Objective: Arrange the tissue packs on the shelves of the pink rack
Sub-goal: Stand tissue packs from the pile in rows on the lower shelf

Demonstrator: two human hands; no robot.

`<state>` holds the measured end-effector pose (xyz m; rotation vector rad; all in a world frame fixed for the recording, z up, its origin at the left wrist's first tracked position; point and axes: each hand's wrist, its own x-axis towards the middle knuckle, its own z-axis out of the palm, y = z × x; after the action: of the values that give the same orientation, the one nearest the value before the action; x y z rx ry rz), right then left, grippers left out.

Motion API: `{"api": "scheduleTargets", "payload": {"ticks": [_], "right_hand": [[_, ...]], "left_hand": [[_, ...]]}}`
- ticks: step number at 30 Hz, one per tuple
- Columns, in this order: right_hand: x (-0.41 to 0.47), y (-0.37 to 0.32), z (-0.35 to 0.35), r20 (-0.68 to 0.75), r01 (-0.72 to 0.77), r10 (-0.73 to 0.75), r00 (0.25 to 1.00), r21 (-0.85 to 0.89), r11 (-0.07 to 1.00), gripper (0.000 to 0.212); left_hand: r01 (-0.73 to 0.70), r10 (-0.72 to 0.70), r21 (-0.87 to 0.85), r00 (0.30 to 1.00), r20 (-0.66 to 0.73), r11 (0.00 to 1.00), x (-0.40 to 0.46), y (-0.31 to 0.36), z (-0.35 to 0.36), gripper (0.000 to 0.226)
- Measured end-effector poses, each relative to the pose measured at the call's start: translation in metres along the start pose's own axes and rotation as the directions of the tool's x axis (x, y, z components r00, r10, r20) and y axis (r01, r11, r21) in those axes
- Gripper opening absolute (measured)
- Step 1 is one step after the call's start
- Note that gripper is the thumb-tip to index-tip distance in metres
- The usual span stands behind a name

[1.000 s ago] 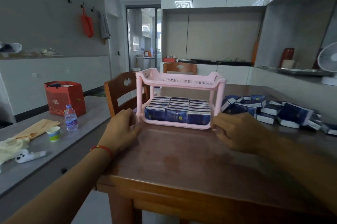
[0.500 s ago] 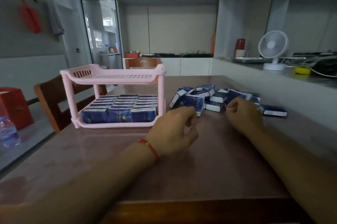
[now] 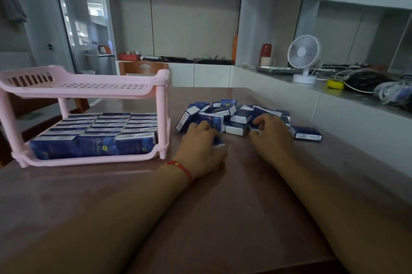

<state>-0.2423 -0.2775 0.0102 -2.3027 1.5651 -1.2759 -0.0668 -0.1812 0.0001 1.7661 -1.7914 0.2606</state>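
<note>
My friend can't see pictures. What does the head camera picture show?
Two bare hands, left hand and right hand, reach into a loose pile of blue tissue packs on a brown table. Beside the pile stands a pink rack: its bottom shelf is full of packs, its top shelf looks empty. A white fan sits on the counter behind.

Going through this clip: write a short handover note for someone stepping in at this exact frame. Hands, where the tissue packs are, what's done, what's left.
Left hand: on the near edge of the loose pile, fingers curled over a pack; a firm grip cannot be confirmed.
Right hand: fingers curled into the pile, holding unclear.
Pink rack: stands left of the pile on the table.
Done: lower shelf filled with packs in rows.
Left: top shelf shows no packs; move the pile there.
</note>
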Motion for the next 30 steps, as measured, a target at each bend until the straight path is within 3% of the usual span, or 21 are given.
{"api": "scheduleTargets", "payload": {"ticks": [5, 9, 13, 17, 20, 22, 27, 30], "right_hand": [[-0.009, -0.006, -0.002, 0.049, 0.134, -0.137, 0.989, 0.054, 0.989, 0.024], [-0.01, -0.024, 0.004, 0.116, 0.266, -0.281, 0.953, 0.128, 0.955, 0.025], [0.015, -0.047, 0.01, 0.078, 0.304, -0.324, 0.943, 0.199, 0.932, 0.017], [0.045, -0.046, 0.031, 0.102, 0.357, -0.359, 0.928, 0.038, 0.933, 0.025], [0.041, -0.029, 0.05, 0.137, 0.475, -0.455, 0.88, -0.233, 0.849, 0.041], [0.039, -0.022, 0.054, 0.154, 0.496, -0.471, 0.869, -0.268, 0.826, 0.041], [0.036, -0.021, 0.049, 0.039, 0.376, -0.38, 0.924, 0.084, 0.923, 0.022], [0.035, -0.023, 0.033, 0.086, 0.127, -0.172, 0.981, 0.385, 0.914, 0.017]], "left_hand": [[0.119, -0.103, -0.29, 0.992, 0.07, 0.949, -0.003, -0.006, -0.007, 0.022], [0.211, -0.192, -0.459, 0.977, 0.089, 0.863, -0.005, -0.008, -0.015, 0.054], [0.112, -0.103, -0.511, 0.994, 0.045, 0.853, -0.008, -0.009, -0.02, 0.083], [0.091, -0.096, -0.461, 0.995, 0.012, 0.883, -0.011, -0.001, -0.025, 0.084], [0.163, -0.153, -0.447, 0.986, 0.059, 0.879, -0.012, -0.003, -0.023, 0.081], [0.17, -0.142, -0.418, 0.985, 0.098, 0.892, -0.01, -0.006, -0.024, 0.081], [0.086, -0.018, -0.293, 0.974, 0.228, 0.952, -0.013, -0.008, -0.031, 0.081], [0.038, 0.022, -0.297, 0.98, 0.197, 0.954, -0.014, -0.012, -0.03, 0.062]]}}
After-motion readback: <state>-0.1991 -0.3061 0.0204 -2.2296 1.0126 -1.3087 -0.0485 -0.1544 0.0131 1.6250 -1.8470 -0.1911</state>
